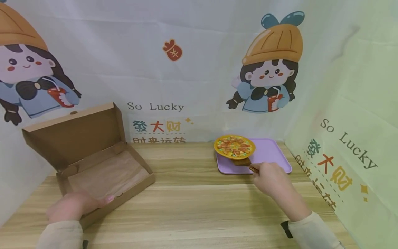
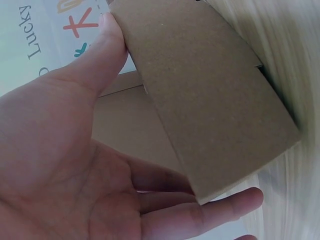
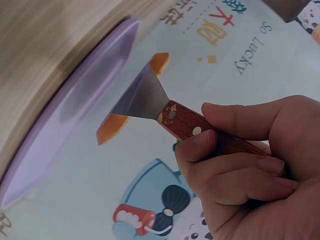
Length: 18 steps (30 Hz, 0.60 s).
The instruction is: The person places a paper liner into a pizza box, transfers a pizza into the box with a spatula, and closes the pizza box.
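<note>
My right hand grips the wooden handle of a metal-bladed spatula. On its blade rests a round pizza with an orange rim and colourful topping, raised above a lilac tray. In the right wrist view only the pizza's orange edge shows beyond the blade, apart from the tray. At the left, my left hand touches the near-left corner of an open cardboard pizza box. Its thumb lies along the front wall's top edge, while the other fingers reach fairly straight past the corner.
The box lid stands raised, leaning back. Brown paper lines the box's bottom. A wood-grain table stretches between box and tray. Printed cloth walls border the table at the back and sides.
</note>
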{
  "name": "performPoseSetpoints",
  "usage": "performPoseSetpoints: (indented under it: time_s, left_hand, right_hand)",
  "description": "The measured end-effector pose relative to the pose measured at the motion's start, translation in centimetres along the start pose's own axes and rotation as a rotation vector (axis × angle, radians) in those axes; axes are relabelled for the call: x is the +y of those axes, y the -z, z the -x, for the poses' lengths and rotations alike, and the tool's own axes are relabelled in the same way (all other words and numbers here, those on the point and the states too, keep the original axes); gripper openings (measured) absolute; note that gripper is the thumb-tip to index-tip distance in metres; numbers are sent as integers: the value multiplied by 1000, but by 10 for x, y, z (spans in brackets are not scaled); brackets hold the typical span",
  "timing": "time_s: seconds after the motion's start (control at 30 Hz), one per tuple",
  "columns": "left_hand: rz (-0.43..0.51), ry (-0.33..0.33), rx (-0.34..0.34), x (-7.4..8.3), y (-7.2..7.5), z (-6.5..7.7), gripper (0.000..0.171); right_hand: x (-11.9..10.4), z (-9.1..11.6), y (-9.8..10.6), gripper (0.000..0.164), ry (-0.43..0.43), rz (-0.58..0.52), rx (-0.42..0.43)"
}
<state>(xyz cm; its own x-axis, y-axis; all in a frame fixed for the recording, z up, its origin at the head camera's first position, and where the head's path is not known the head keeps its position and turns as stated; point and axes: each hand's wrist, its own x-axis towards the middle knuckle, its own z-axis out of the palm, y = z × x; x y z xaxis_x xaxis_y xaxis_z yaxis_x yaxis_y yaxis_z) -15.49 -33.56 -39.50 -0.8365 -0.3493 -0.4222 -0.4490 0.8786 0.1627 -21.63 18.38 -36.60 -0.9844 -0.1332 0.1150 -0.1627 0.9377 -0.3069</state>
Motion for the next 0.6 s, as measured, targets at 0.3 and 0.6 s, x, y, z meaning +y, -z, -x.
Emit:
performPoseSetpoints:
  time_s: [0.3,0.6]
  left_hand:
    - [8,14,3,-2,-2,-4,137]
    - [7,15,1,0,-2,-2,139]
  right_hand:
    - [-24,4,3,28,57,-15,6]
    - [-45,5,1,32,116,-48,14]
